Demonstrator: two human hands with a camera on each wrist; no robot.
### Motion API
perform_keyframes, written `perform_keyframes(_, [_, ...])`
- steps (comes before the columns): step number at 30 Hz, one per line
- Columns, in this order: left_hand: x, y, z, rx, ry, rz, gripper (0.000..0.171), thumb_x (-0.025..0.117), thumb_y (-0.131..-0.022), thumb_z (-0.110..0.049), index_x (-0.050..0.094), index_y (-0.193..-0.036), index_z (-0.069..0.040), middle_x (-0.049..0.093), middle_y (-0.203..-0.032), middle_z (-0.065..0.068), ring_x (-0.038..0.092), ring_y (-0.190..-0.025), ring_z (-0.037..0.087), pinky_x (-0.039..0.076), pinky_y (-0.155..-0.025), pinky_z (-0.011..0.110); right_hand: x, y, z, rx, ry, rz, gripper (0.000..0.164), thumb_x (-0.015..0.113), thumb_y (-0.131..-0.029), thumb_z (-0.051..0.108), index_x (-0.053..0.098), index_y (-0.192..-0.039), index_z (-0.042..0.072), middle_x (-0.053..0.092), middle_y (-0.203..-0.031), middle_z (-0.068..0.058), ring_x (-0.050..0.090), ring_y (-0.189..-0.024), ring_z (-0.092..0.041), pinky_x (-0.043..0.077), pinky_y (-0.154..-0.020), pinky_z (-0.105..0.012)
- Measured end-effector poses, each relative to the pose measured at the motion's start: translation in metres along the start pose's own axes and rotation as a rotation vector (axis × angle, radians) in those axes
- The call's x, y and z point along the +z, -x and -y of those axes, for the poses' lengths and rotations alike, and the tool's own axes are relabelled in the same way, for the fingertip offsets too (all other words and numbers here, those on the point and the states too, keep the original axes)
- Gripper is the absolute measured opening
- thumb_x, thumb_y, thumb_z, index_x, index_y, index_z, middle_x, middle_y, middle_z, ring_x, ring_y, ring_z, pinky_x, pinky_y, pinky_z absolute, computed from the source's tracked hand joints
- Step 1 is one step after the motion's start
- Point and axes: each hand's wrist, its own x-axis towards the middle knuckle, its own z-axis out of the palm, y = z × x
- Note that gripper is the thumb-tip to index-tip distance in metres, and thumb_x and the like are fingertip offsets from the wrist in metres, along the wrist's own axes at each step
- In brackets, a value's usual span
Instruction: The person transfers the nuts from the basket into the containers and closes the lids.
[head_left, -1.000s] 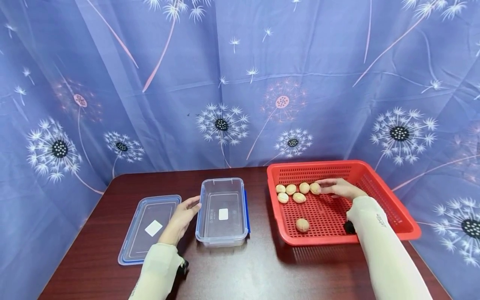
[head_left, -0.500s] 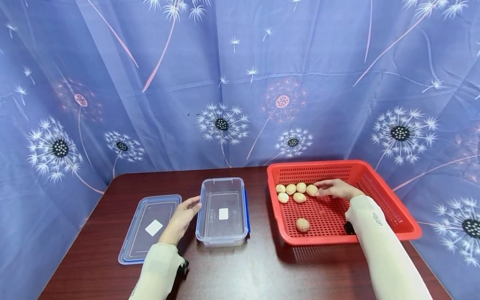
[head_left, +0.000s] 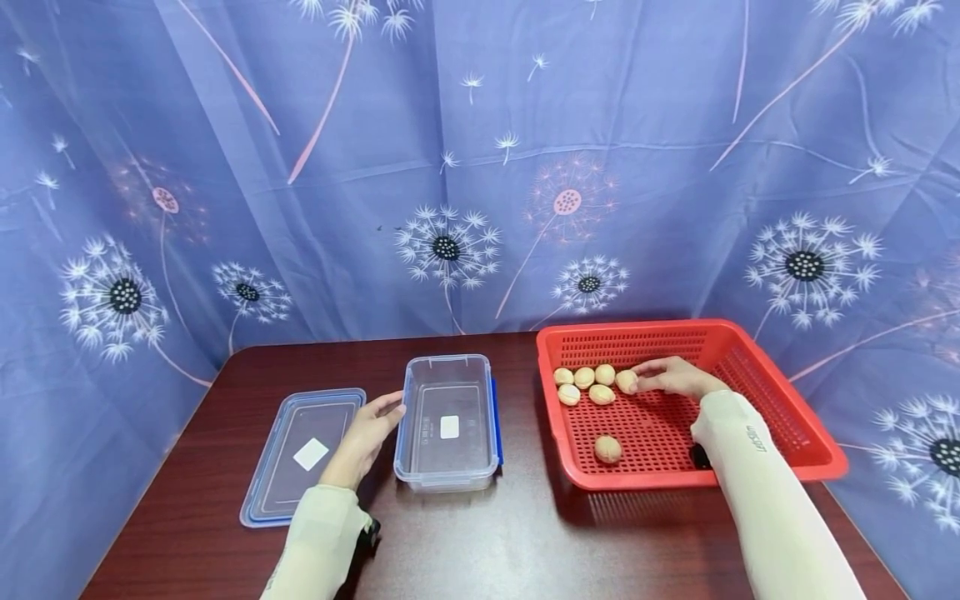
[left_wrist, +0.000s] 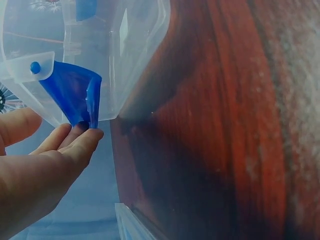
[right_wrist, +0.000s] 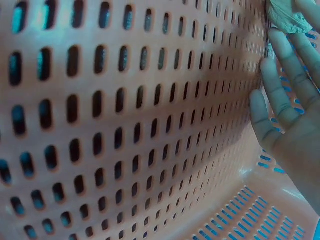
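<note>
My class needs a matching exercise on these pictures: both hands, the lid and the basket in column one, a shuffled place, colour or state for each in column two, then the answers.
Column one
1. Left hand
2. Right hand
3. Lid
4. Basket

Column two
A. Flat on the table, left of the clear container
B. Touching a nut
C. Red, with slotted walls
D. At a blue clip on the container's side

Right pairs: 1-D, 2-B, 3-A, 4-C

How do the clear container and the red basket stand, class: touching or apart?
Apart. The head view shows dark tabletop between the clear container and the red basket.
</note>
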Motion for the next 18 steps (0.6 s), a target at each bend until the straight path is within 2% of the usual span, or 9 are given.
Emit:
perform_keyframes(7, [0.0, 0.002, -0.002, 0.002, 0.012, 0.021, 0.041, 0.045, -0.099, -0.001, 0.039, -0.137, 0.014, 0.041, -0.139, 0.035, 0.039, -0.13, 0.04, 0.025, -0.114, 0.049, 0.001, -0.001, 0.001, 0.009, 0.007, -0.015, 0.057, 0.073, -0.084, 0.037, 0.058, -0.126, 0.002, 0.059, -0.126, -0.018, 0.051, -0.115, -0.033, 0.045, -0.09, -0.042])
perform_keyframes(18, [-0.002, -0.002, 0.001, -0.005, 0.014, 0.006, 0.04, 0.047, -0.098, -0.001, 0.043, -0.136, 0.011, 0.047, -0.136, 0.033, 0.044, -0.126, 0.035, 0.027, -0.114, 0.047, -0.003, 0.004, 0.011, -0.012, -0.043, 0.007, 0.052, 0.069, -0.087, 0.029, 0.056, -0.125, -0.004, 0.062, -0.119, -0.016, 0.055, -0.108, -0.026, 0.051, -0.088, -0.044])
